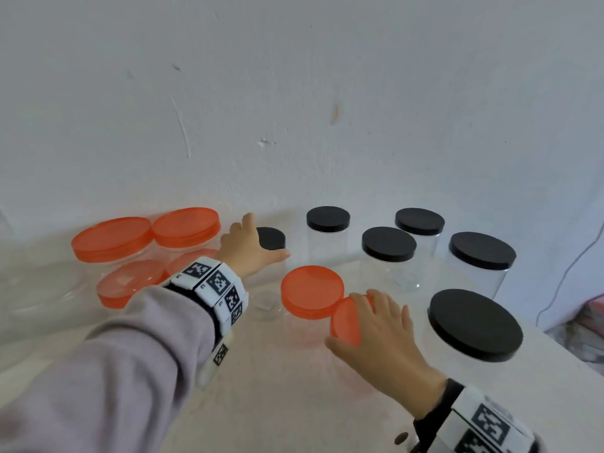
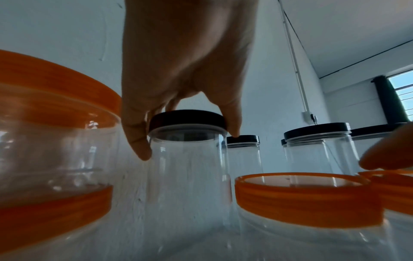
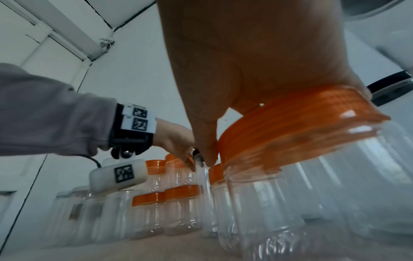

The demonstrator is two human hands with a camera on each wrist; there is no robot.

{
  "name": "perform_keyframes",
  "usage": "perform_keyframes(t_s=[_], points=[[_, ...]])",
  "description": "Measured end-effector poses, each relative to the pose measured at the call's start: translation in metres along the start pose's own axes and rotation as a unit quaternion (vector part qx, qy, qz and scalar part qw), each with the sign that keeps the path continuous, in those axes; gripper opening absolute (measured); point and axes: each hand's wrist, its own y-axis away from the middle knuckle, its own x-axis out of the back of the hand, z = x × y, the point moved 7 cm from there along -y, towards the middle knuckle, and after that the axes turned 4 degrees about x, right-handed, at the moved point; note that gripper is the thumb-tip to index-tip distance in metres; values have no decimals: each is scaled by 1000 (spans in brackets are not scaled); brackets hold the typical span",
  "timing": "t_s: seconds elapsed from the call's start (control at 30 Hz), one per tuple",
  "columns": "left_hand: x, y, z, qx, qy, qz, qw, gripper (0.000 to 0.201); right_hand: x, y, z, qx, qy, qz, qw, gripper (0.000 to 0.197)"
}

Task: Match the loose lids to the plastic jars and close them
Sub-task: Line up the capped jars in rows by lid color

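Jars mostly capped; left hand (image 1: 243, 246) grips a small black lid (image 1: 271, 238), right hand (image 1: 376, 325) grips an orange lid (image 1: 346, 318), both unfinished.

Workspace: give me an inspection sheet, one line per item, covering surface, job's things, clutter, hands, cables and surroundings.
Surface: pale tabletop set against a wall.
Job's things: clear plastic jars with orange lids on the left and black lids on the right; every jar in plain view is capped.
Clutter: small dark spot near the front edge; cannot tell what it is.
Hands: left hand grips the small black lid on its jar; right hand grips an orange lid that sits tilted on its jar.
Cables: thin wire hanging down the wall at right.
Surroundings: scuffed white wall; window in the left wrist view.
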Motion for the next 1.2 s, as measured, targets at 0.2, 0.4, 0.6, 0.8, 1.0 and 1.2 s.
perform_keyframes(t_s=[0.2, 0.4, 0.6, 0.8, 1.0, 1.2], points=[[-3, -27, 18, 11, 1, -15, 1000, 109, -9, -2, 7, 5, 10, -23, 1000, 76], [-11, -50, 41, -2, -18, -28, 999, 104, -14, -3, 11, 18, -13, -42, 999, 75], [-17, -67, 53, -9, -48, -42, 998, 99, -16, -3, 13, 28, -14, -65, 997, 75], [-21, -75, 60, -23, -59, -53, 997, 101, -16, -4, 11, 33, -14, -82, 996, 76], [-25, -77, 68, -15, -94, -56, 994, 95, -15, -4, 11, 33, -18, -88, 995, 79], [-32, -76, 78, -19, -108, -53, 993, 95, -13, -2, 12, 35, -33, -84, 995, 81]])
